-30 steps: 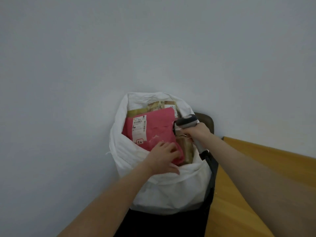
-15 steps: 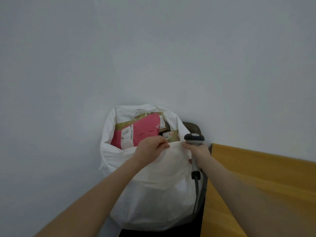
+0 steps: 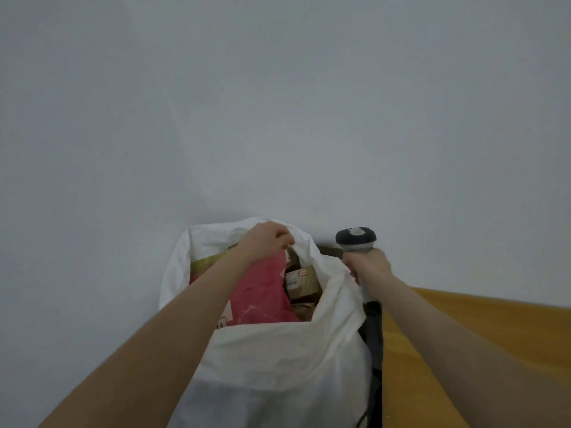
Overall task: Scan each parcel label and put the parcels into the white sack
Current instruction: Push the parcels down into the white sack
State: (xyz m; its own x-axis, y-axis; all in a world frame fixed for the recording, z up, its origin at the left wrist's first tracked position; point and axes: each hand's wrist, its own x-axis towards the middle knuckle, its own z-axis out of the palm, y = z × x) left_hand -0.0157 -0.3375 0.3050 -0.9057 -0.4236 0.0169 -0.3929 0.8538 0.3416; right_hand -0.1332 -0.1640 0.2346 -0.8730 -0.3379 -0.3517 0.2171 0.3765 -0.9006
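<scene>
The white sack (image 3: 278,359) stands in front of me against the wall, its mouth open. Inside lie a pink parcel (image 3: 259,298) and a brown cardboard parcel (image 3: 301,282) with a label. My left hand (image 3: 265,239) reaches across the mouth and pinches the far right part of the sack's rim, pulling it up. My right hand (image 3: 367,267) grips the handle of the grey barcode scanner (image 3: 356,239), head upward, and also seems to hold the sack's right rim. The scanner's cable hangs down beside the sack.
A wooden table (image 3: 432,350) runs along the right, its edge close to the sack. A dark chair back (image 3: 329,251) shows behind the sack. A plain white wall (image 3: 278,103) fills the upper view.
My left hand has let go of the pink parcel and moved from the near rim to the far rim, lifting it. My right hand with the scanner has risen to the sack's right side.
</scene>
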